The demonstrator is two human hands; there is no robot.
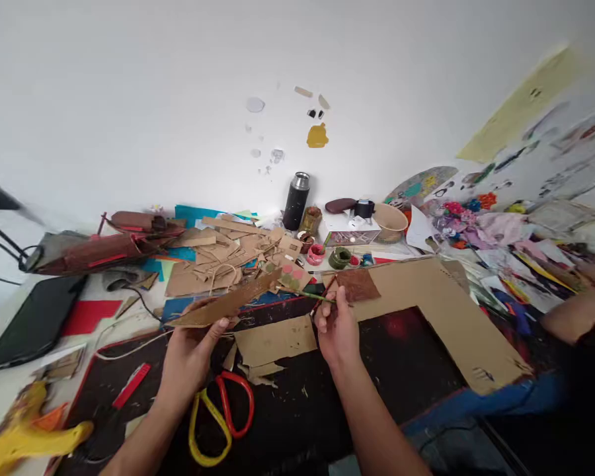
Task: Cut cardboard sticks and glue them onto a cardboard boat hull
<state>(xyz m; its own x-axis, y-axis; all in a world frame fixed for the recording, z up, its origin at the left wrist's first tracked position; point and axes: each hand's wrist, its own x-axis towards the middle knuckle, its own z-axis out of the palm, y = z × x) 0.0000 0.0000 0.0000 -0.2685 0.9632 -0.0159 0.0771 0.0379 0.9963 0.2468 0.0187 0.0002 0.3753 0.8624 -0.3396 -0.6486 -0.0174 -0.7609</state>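
Note:
In my left hand point(191, 357) is a strip of brown cardboard point(233, 299), pinched near its left end and tilted up to the right. My right hand point(340, 324) is closed round a thin green paintbrush point(312, 295), whose far end points left at the strip's right end. A dark reddish stick point(318, 305) shows by the right fingers; whether they hold it too is unclear. Behind the hand lies a brown-painted cardboard piece point(359, 284). Torn cardboard point(277, 340) rests between my hands. Below my left hand are scissors point(237, 403) with one red and one yellow handle loop.
Paint jars point(340, 257), a black flask point(296, 200) and a cardboard scrap heap point(228, 254) stand behind. An L-shaped cardboard piece point(456, 317) lies right. At left are a yellow glue gun point(34, 433), red cutter point(131, 385) and phone point(34, 320). Another person's arm point(578, 314) reaches in at right.

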